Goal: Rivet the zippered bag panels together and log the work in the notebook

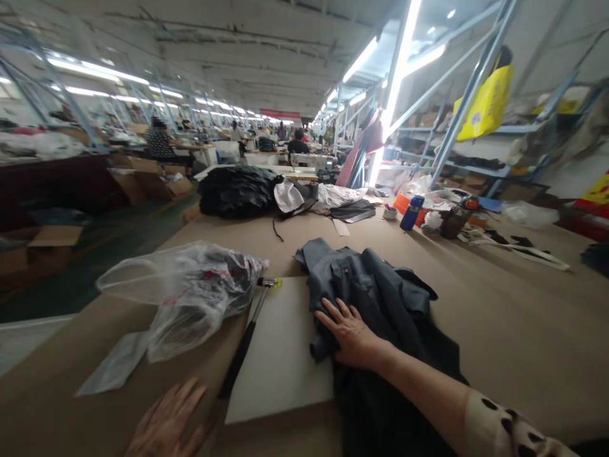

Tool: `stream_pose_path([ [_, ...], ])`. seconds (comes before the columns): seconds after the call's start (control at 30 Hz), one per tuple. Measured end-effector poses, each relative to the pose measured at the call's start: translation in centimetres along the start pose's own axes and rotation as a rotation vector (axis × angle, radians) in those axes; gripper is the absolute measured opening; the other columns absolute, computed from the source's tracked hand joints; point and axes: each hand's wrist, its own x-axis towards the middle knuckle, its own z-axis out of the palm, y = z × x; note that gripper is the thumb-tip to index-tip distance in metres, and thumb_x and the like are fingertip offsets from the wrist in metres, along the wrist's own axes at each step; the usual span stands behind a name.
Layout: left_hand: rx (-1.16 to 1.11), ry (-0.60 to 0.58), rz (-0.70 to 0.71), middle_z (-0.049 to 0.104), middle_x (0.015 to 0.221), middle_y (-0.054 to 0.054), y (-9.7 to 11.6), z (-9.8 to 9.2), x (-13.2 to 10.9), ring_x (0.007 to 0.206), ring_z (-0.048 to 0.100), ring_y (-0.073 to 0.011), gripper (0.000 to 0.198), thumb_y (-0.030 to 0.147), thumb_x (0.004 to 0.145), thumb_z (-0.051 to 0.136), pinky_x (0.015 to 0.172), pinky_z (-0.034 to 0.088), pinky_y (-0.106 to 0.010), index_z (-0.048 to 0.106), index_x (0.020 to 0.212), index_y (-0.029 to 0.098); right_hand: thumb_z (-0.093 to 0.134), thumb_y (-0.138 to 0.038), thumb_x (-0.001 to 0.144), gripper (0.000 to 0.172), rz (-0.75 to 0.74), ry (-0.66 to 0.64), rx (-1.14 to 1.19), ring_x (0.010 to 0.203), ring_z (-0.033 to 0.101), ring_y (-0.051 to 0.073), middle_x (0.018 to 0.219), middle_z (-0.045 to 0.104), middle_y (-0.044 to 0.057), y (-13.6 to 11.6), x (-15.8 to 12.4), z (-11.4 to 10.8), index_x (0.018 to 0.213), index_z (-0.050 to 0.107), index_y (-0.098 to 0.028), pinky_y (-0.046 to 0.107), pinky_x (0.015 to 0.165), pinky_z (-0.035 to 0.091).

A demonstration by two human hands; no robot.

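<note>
My right hand (351, 335) lies with spread fingers on a dark grey garment (380, 289), which is bunched on the table and drapes toward me. Low at the left, my left hand (169, 419) hovers over or rests on the brown tabletop, its fingers stretched out and slightly blurred; it holds nothing. Between the hands is a white board (285, 349), partly covered by the garment. Along the board's left edge lies a hammer (242, 343) with a black handle and a yellow-tipped head. A clear plastic bag (190, 292) with something dark inside sits left of it.
A black heap of cloth (238, 190) and pale fabric lie at the table's far edge. Back right stand a blue bottle (412, 212), a small white cup (390, 213) and mixed clutter. Cardboard boxes (147, 178) are on the floor at left. People sit at work farther off.
</note>
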Motion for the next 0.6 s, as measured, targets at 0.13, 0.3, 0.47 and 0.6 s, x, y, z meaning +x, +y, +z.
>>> stream_pose_path([
  [0.13, -0.041, -0.078, -0.063, 0.051, 0.139, -0.007, 2.0, -3.1, 0.9, 0.130, 0.044, -0.0284, 0.054, 0.052, 0.086, 0.043, 0.108, 0.038, -0.046, 0.058, 0.128, 0.021, 0.059, -0.016, 0.063, 0.099, 0.156, 0.007, -0.014, 0.143, 0.000, 0.041, 0.160, -0.006, -0.002, 1.2, -0.5, 0.8, 0.149, 0.014, -0.037, 0.061, 0.110, 0.013],
  [0.3, -0.145, -0.053, -0.107, 0.052, 0.137, -0.010, 2.6, -3.9, 1.1, 0.130, 0.044, -0.0292, 0.054, 0.054, 0.086, 0.045, 0.109, 0.036, -0.047, 0.059, 0.126, 0.020, 0.053, -0.006, 0.061, 0.096, 0.222, -0.040, -0.086, 0.142, 0.010, 0.042, 0.160, 0.006, -0.002, 3.9, -1.5, 0.7, 0.147, 0.024, -0.037, 0.062, 0.107, 0.022],
  [0.47, -0.241, -0.007, -0.145, 0.053, 0.136, -0.012, 2.9, -3.9, 0.9, 0.129, 0.045, -0.0298, 0.050, 0.047, 0.084, 0.051, 0.109, 0.035, -0.049, 0.060, 0.124, 0.018, 0.051, -0.003, 0.060, 0.096, 0.254, -0.014, -0.182, 0.141, 0.018, 0.038, 0.159, 0.011, -0.006, 7.1, -3.0, 0.6, 0.145, 0.028, -0.040, 0.054, 0.107, 0.029],
  [0.6, -0.289, -0.008, -0.176, 0.053, 0.136, -0.010, 3.3, -4.3, 0.6, 0.129, 0.045, -0.0286, 0.047, 0.044, 0.083, 0.052, 0.110, 0.034, -0.048, 0.060, 0.123, 0.019, 0.046, 0.001, 0.064, 0.089, 0.324, 0.065, -0.251, 0.138, 0.028, 0.039, 0.157, 0.019, -0.003, 8.8, -4.1, 1.2, 0.144, 0.034, -0.037, 0.052, 0.105, 0.033],
])
